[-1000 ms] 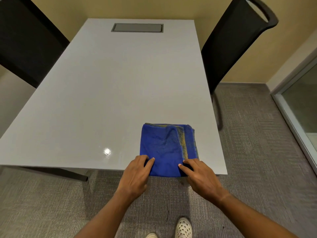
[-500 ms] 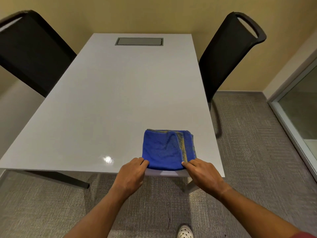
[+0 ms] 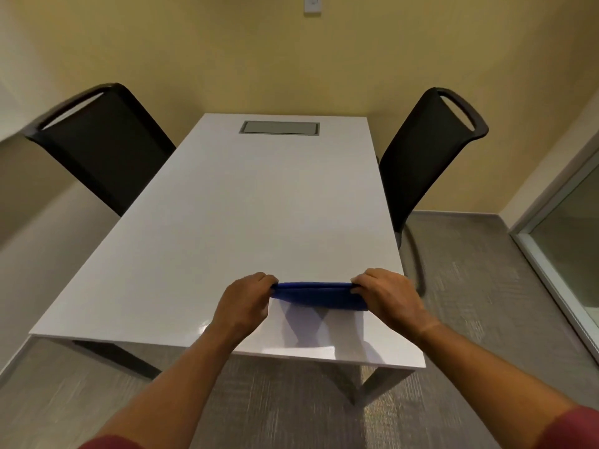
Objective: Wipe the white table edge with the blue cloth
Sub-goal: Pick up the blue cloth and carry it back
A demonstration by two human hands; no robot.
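The blue cloth is folded and lifted off the white table, seen almost edge-on as a thin blue band. My left hand pinches its left end and my right hand pinches its right end. The cloth hangs above the near right part of the tabletop and casts a shadow below it. The table's near edge runs under my forearms.
Two black chairs flank the table: one on the left, one on the right. A grey cable hatch sits at the table's far end. A glass partition stands at the right, over grey carpet.
The cloth lay flat at the near edge with my fingers on its near corners. Both hands have since lifted it above the table. The camera has tilted up and pulled back.
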